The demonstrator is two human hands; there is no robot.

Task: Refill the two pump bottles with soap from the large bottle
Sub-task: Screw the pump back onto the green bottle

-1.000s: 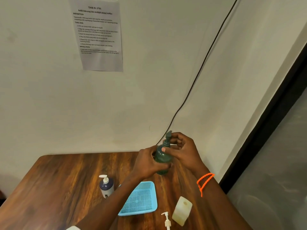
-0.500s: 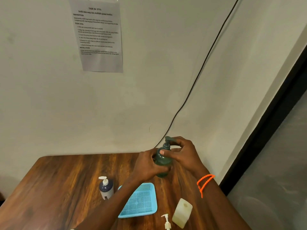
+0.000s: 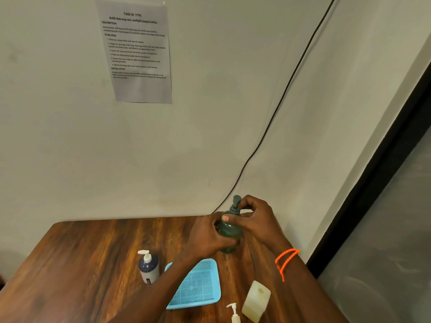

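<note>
**Hands on a green pump bottle at a wooden table**

Dark brown wooden table [image 3: 81, 264] with visible grain and a rounded far-left corner, set against a plain off-white wall [image 3: 70, 148]. Printed white paper sheet [image 3: 137, 52] is fixed high on the wall; its text is too small to read. Thin black cable [image 3: 277, 108] runs diagonally down the wall toward the table's far edge. Black vertical frame [image 3: 373, 164] borders a grey panel [image 3: 396, 229] at right.

Dark green round plastic pump bottle [image 3: 229, 231] stands upright near the table's far edge. Left hand [image 3: 205, 236] wraps around its body; right hand [image 3: 258, 220] curls over the green pump head [image 3: 236, 201], thumb pressed on the bottle's shoulder. An orange beaded band [image 3: 285, 261] circles the right wrist.

On the table nearer the camera: 1 dark blue pump bottle with a white pump [image 3: 148, 266], upright, at left; 1 light blue perforated plastic tray [image 3: 198, 285] just beside it, partly crossed by the left forearm; 1 pale translucent squarish large bottle [image 3: 256, 300] with an open mouth, at right; 1 loose white pump head [image 3: 234, 312] at the lower edge, between tray and large bottle.
</note>
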